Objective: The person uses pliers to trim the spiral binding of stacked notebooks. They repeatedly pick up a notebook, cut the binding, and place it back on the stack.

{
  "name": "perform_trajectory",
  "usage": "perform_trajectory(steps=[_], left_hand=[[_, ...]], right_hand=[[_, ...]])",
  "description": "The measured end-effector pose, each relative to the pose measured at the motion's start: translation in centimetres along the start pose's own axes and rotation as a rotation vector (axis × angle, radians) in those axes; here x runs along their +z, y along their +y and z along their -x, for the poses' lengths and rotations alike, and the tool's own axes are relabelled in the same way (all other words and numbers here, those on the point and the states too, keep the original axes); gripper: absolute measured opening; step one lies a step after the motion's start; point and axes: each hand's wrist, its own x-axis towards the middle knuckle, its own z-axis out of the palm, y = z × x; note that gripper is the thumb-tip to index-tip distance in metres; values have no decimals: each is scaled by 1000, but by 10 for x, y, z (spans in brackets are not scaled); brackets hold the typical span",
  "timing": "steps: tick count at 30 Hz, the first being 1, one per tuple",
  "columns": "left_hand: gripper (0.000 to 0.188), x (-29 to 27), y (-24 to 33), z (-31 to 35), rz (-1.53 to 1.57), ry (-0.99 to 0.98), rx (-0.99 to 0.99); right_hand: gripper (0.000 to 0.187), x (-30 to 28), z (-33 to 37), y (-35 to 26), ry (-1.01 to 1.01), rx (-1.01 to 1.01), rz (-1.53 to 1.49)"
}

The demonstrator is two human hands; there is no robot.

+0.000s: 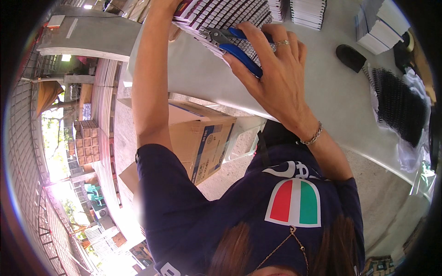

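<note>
Blue-handled cutting pliers (pixel 243 59) are in my right hand (pixel 275 69), with the thumb on one handle and the fingers over the other. The grey jaws point left, at the edge of a stack of spiral-bound books (pixel 216 14), whose bindings face me in rows. Whether the jaws touch a binding I cannot tell. At the top edge, beside the stack's far left corner, my left hand (pixel 165 2) is mostly cut off by the picture's rim. Its fingers do not show.
The pale table (pixel 317 69) bears more bound books (pixel 307 14), a white paper block (pixel 380 30), a black oval object (pixel 350 58) and a bundle of black binding coils (pixel 398 106) on clear plastic. An opened cardboard box (pixel 202 142) stands below the table's near edge.
</note>
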Motion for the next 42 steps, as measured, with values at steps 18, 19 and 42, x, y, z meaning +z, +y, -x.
perform_trajectory(steps=[18,19,42], left_hand=[[46,-2,11,4,111,-60,-63],[46,-3,7,1,73,-56,-26],[39,3,23,3,123,-47,-181]], right_hand=[[46,-5,7,0,-151,54,31],[46,-2,8,1,-145,49,19],[42,9,20,0,-96,55,51]])
